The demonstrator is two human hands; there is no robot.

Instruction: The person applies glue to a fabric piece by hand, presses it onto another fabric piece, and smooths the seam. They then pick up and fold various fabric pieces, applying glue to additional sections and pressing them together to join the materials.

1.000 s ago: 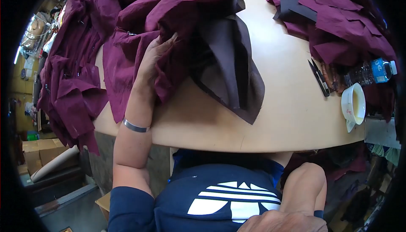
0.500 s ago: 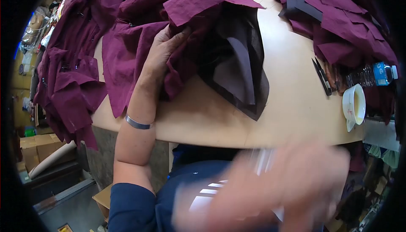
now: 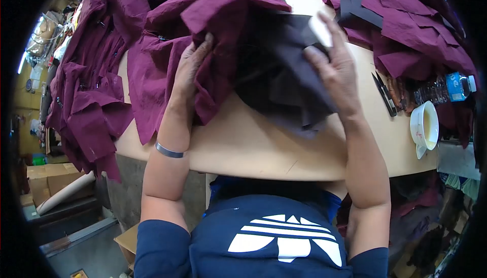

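Note:
A maroon fabric garment [image 3: 218, 9] is bunched on the table, and my left hand [image 3: 190, 70] is closed on a fold of it, thumb uppermost. A metal band circles that wrist. Dark, thin cloth [image 3: 289, 80] spreads out from under the maroon fabric to the right, smeared by motion. My right hand [image 3: 337, 72] is at the right side of this dark cloth, thumb and fingers apart, with the fingertips pointing away from me. The hand overlaps the cloth's edge in this view.
More maroon pieces [image 3: 91, 90] hang over the table's left end. A pile of maroon and black cut pieces [image 3: 406, 24] lies at the far right. Near it are black scissors or snips [image 3: 384, 94], a water bottle [image 3: 451, 89] and a white cup [image 3: 423, 126] on the pale table [image 3: 243, 146].
My right hand has gone from a blur near my chest up to the dark cloth, which has shifted and bunched. My left hand keeps its hold on the maroon garment.

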